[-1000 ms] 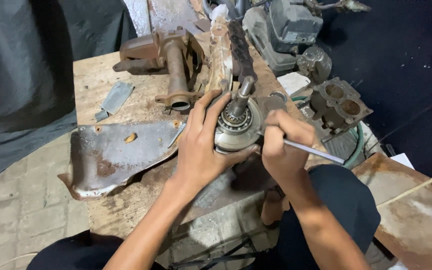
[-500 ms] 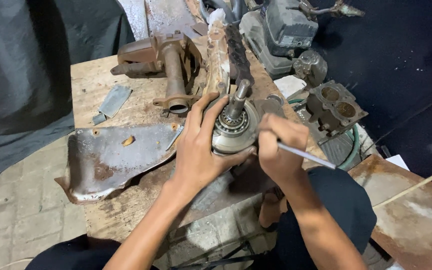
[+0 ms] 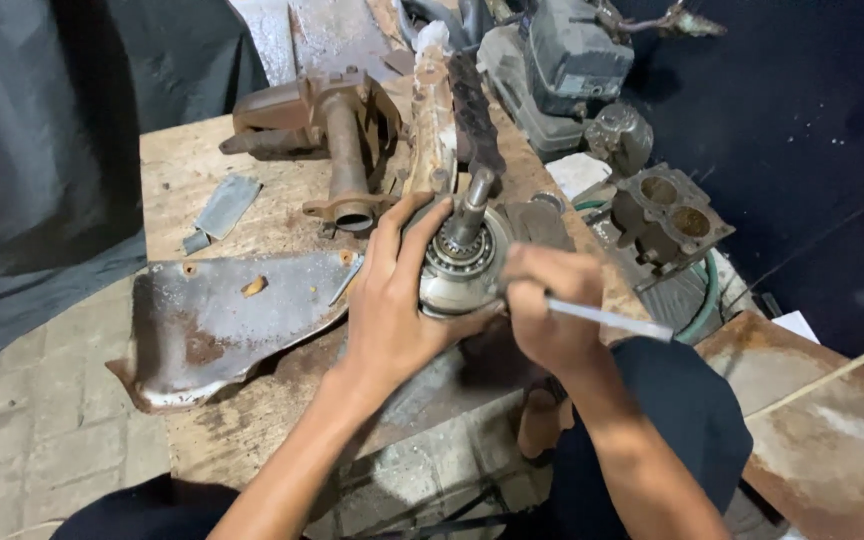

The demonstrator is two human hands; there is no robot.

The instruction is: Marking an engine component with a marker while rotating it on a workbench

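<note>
Bearing housing [image 3: 457, 268] in left hand [image 3: 392, 310]

- bearing housing [image 3: 457, 268]: dull silver-grey, dark shaft
- thin tool [image 3: 607, 319]: bright silver
- metal plate [image 3: 227, 320]: grey with rust-brown blotches
- pipe bracket [image 3: 337, 125]: rust-brown
- workbench [image 3: 177, 170]: pale tan wood, stained
- hose [image 3: 704, 300]: green

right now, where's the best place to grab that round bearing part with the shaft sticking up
Grip the bearing housing around its round outer body, coming from its left side as the left hand does. The shaft rises from the centre, and the right hand works a thin metal tool from the right.
</note>
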